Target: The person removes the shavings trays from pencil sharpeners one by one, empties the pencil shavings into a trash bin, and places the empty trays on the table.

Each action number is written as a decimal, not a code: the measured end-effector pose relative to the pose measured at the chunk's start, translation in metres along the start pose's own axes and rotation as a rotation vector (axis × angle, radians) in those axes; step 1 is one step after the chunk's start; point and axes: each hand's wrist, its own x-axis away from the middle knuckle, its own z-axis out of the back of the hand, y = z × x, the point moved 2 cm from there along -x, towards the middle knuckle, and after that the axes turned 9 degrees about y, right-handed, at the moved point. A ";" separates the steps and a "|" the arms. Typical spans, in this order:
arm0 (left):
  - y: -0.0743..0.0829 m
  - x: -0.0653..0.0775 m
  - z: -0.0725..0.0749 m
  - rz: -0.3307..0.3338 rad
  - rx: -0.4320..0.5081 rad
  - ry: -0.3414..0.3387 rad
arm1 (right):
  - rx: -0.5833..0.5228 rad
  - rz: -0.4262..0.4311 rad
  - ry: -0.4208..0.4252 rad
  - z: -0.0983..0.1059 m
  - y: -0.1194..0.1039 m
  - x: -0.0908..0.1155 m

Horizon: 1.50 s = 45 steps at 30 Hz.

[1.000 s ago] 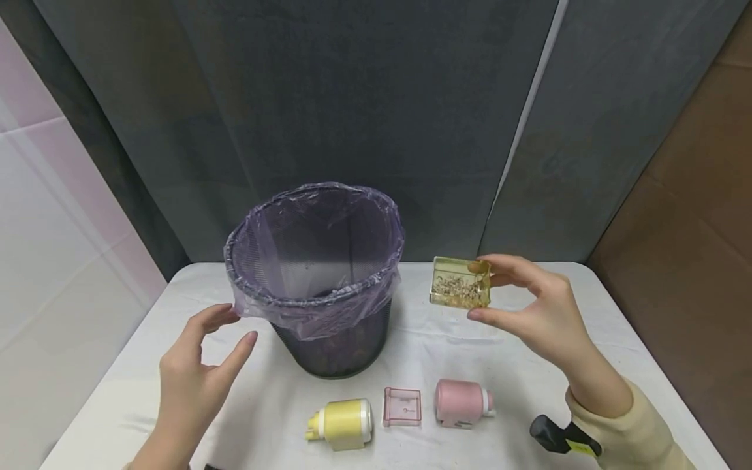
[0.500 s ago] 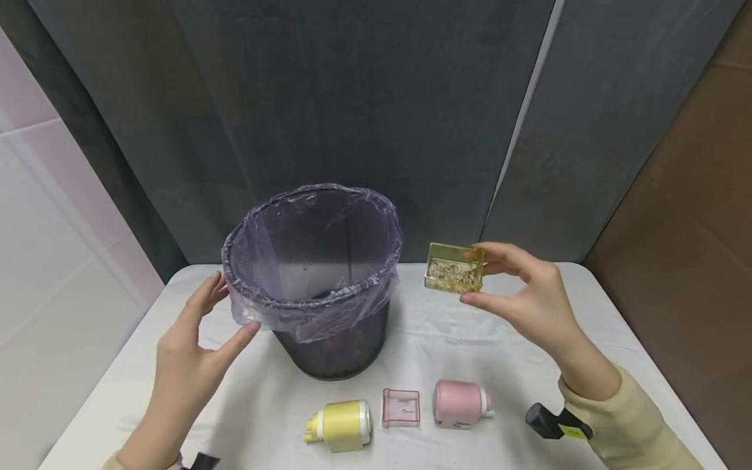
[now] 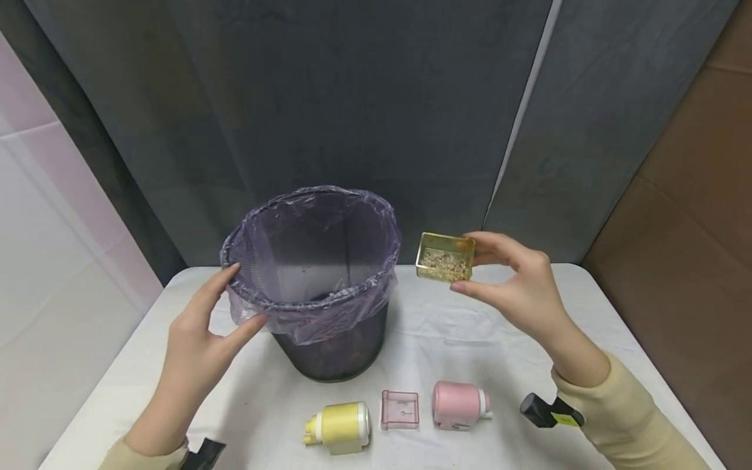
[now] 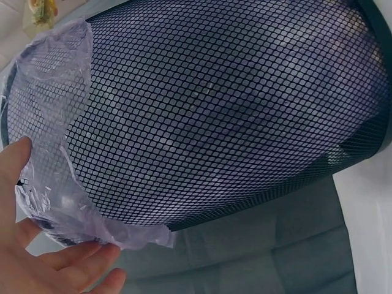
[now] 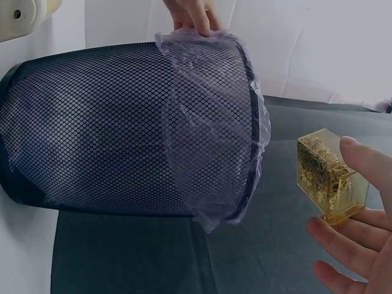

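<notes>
In the head view my right hand (image 3: pixel 523 287) pinches a small clear yellow box (image 3: pixel 444 258), a pencil sharpener's drawer, between thumb and fingers. Brown pencil shavings (image 5: pixel 320 168) lie inside it, and its open side faces up and toward me. The box is held up to the right of a black mesh wastebasket (image 3: pixel 346 359), apart from it. A thin purple bag (image 3: pixel 317 326) lines the basket and folds over its rim. My left hand (image 3: pixel 196 339) holds the basket's left rim, fingers at the edge and thumb on the folded bag (image 4: pixel 55 177).
On the white table (image 3: pixel 499 365) in front of the basket lie a yellow pencil sharpener (image 3: pixel 343 424), a clear pink drawer (image 3: pixel 400 410) and a pink sharpener (image 3: pixel 457 403). Dark grey cloth (image 3: pixel 364 98) hangs behind the table.
My left hand has moved up to the basket's rim and taken hold of it. My right hand has carried the yellow drawer left and upward, closer to the basket, and its opening has tipped upward.
</notes>
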 end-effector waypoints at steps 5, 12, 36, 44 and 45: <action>0.001 -0.004 -0.002 -0.023 0.003 0.004 | 0.026 0.015 -0.004 0.000 0.000 -0.006; 0.002 -0.008 -0.002 -0.005 -0.012 -0.018 | 0.032 0.027 -0.007 -0.001 -0.001 -0.012; 0.005 -0.015 0.002 0.063 -0.043 0.005 | 0.021 0.015 0.003 -0.020 -0.031 -0.036; 0.004 -0.015 0.001 0.066 -0.052 -0.002 | 0.009 0.012 0.027 -0.025 -0.030 -0.040; 0.004 -0.015 0.001 0.066 -0.053 -0.001 | 0.002 0.014 0.031 -0.026 -0.026 -0.041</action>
